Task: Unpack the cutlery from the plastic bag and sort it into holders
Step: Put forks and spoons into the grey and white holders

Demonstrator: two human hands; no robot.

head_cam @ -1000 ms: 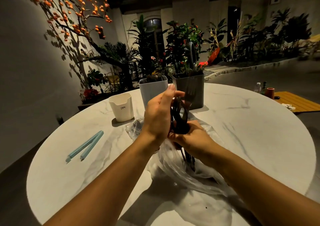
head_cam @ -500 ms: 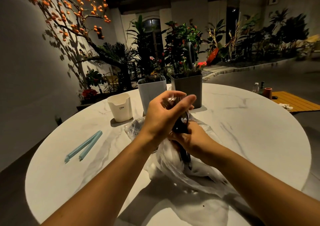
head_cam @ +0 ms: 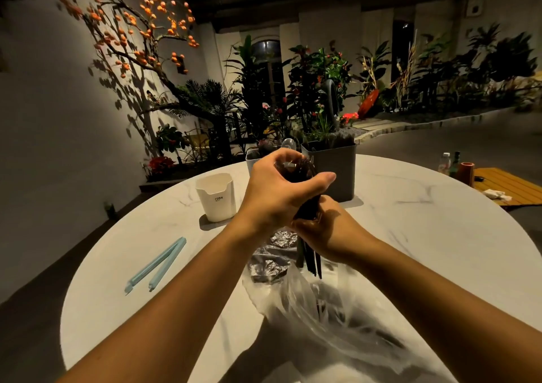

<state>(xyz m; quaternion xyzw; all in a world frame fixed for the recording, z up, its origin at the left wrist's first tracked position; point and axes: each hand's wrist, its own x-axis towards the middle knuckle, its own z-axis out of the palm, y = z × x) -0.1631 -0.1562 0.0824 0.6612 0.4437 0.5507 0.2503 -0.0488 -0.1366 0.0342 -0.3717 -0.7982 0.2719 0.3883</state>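
Holding one bundle of black cutlery (head_cam: 308, 258) upright above the table: right hand (head_cam: 331, 230) is closed around the middle of it, left hand (head_cam: 275, 198) is curled over the top ends, thumb stretched across toward the right. Piece count in the bundle can't be told; several thin dark handle ends stick out below the right hand, head ends are mostly hidden by the left fingers.

One clear plastic bag (head_cam: 319, 303) lies crumpled on the marble tabletop (head_cam: 425, 250) directly under the bundle, mouth up toward the hands. Handle tips hang just at or above its opening; contact can't be told. Dark shapes inside the bag, too blurred to identify.

Three holders at the far side:
- white holder (head_cam: 217, 198), notched rim, small printed label, left of the hands; contents not visible
- light grey holder (head_cam: 253, 158), mostly hidden behind the left hand, something dark showing at its top
- dark grey holder (head_cam: 337, 168), just behind the hands; contents merge with the plants behind, can't separate

One pale blue bag clip (head_cam: 157, 265) lies open in a V on the table, well to the left of the bag.
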